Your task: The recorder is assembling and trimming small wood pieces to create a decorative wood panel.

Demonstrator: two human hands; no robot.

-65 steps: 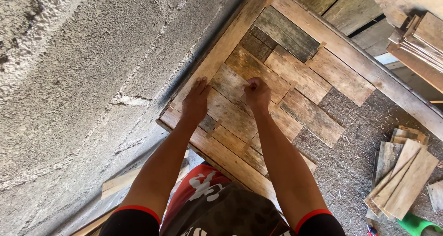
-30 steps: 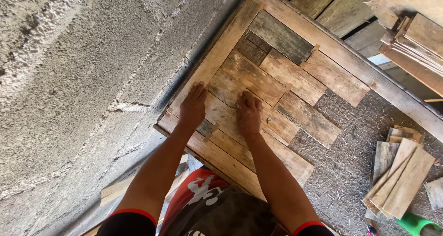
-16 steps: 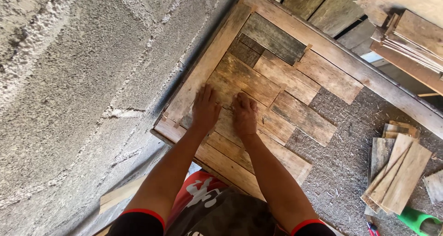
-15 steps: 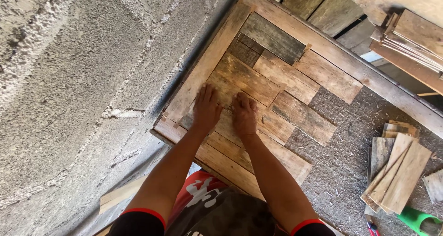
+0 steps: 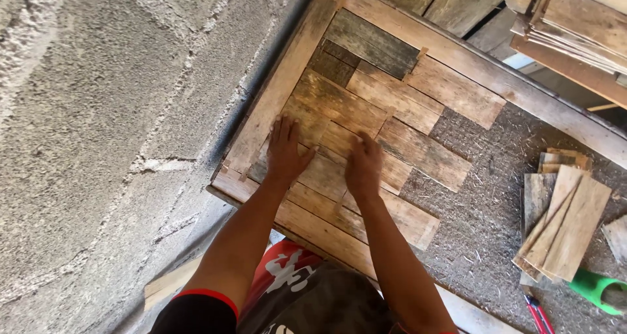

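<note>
Both hands press flat on the wooden slats, with no grip closed on anything: the left hand (image 5: 285,152) lies palm down with fingers spread on a pale slat (image 5: 312,171) near the left edge of the frame, and the right hand (image 5: 364,167) rests just beside it, fingers loosely bent over the seam between neighbouring slats. Nearest the person, a long frame rail (image 5: 307,226) runs along the front edge, and the forearms cross over it. The slats form a staggered pattern inside the wooden frame (image 5: 277,89), filling its left part; a dark grey slat (image 5: 372,43) sits at the far corner. To the right, the bare chipboard base (image 5: 496,197) is still uncovered. On that base, well apart from the hands, lies a loose stack of slats (image 5: 562,220), with a green handle (image 5: 597,289) just beside it. Left of the frame stands a rough concrete wall (image 5: 98,125). Farther off, at upper right, more boards (image 5: 581,20) are piled.
</note>
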